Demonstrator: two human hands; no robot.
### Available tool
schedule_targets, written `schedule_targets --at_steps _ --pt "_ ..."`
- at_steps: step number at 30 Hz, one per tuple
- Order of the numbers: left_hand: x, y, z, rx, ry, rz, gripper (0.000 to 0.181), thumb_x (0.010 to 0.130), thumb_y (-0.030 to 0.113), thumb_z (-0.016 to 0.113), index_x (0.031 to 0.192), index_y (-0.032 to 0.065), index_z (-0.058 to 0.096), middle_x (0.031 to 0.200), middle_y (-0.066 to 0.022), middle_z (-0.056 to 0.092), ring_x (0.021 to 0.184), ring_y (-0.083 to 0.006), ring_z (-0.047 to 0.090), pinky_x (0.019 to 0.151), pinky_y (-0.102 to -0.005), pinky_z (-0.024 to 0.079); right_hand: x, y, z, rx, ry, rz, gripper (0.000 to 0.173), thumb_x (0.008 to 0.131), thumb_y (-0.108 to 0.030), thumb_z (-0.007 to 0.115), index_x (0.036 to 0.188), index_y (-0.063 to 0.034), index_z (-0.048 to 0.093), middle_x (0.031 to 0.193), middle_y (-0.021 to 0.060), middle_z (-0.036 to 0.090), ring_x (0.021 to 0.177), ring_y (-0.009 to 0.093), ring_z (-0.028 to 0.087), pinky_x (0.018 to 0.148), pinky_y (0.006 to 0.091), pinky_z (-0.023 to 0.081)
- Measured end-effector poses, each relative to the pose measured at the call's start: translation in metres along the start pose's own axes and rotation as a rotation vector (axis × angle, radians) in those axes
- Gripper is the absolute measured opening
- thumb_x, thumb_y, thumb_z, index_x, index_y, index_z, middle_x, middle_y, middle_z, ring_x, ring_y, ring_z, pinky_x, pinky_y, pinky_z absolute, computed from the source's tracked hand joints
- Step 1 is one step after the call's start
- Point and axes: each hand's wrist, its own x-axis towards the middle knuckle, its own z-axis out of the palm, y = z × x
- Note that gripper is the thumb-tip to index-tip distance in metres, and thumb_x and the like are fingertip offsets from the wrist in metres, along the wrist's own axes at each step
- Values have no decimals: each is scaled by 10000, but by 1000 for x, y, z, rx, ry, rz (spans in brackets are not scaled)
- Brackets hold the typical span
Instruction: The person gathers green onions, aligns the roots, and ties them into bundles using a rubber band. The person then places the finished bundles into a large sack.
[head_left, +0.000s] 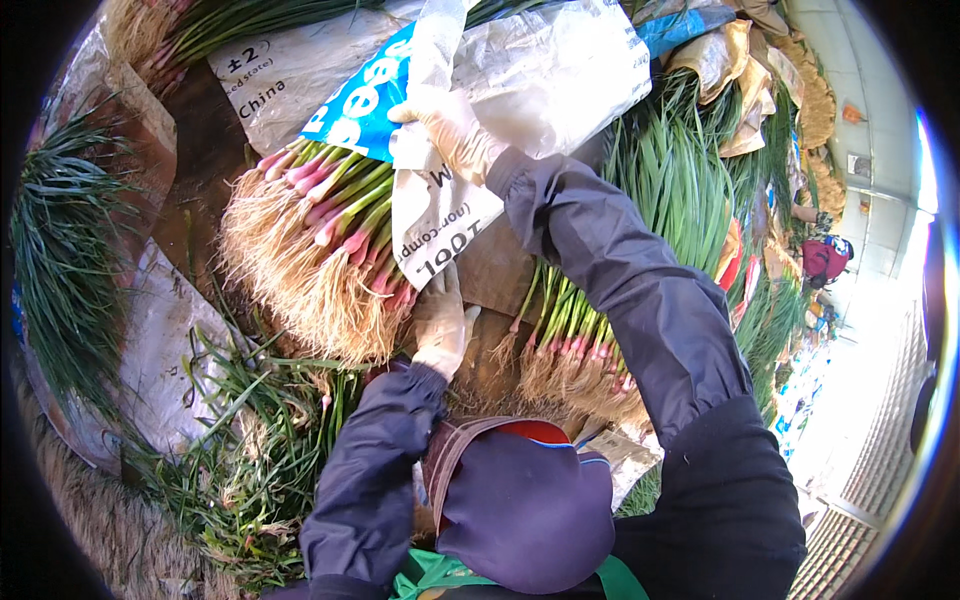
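A large bundle of green-stemmed allium plants with pinkish bases (337, 195) and pale, shaggy roots lies before me, its upper part wrapped in a printed white and blue plastic sheet (555, 67). My right hand (450, 131), in a pale glove, is closed on the sheet's folded edge above the bundle, its fingers partly hidden by plastic. Below it, my left hand (442, 322), also gloved, lies by the sheet's lower corner beside the root end. Its fingers are extended, the thumb stands apart, and the fingertips are partly hidden. A whitish plastic strip passes over the wrap.
Another row of pink-based plants (577, 345) lies right of my left hand, with long green leaves (667, 180) beyond. Loose leaves (240, 450) are heaped at lower left. More bunches lie at far left (67, 262) and top left. A person in red (825, 259) is far right.
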Motion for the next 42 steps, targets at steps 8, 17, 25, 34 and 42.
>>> schedule_targets --at_steps 8,17,25,34,42 --pt "42 16 58 -464 -200 -163 216 742 137 673 906 12 608 877 -137 611 811 -283 600 733 -372 480 -1 3 -2 -115 51 -100 91 719 -85 645 798 -42 633 763 11 600 729 96 556 667 252 465" --pt "22 162 92 -635 -685 494 247 817 91 564 1058 44 581 999 -147 600 907 -264 586 819 -377 453 -4 -18 5 -218 117 -112 155 673 -56 642 802 29 626 756 91 635 625 152 586 562 308 481" --pt "3 111 78 -253 -652 603 218 827 98 528 1029 52 593 940 -147 589 882 -266 592 779 -395 469 -91 1 -100 -114 80 -50 178 771 -62 616 934 4 644 851 28 625 789 100 566 739 265 459" --pt "15 96 -58 -336 94 651 385 700 126 664 1068 67 568 1029 -140 572 963 -360 536 867 -456 418 -93 0 -89 -250 120 -19 122 733 -115 644 809 -21 661 753 29 630 714 111 566 674 263 457" --pt "87 74 -81 35 627 309 852 645 345 747 1323 13 352 1123 -145 471 1058 -309 457 897 -427 355 -99 -13 -76 -315 -37 -69 151 824 -123 581 928 -21 620 886 19 613 823 108 557 763 250 442"
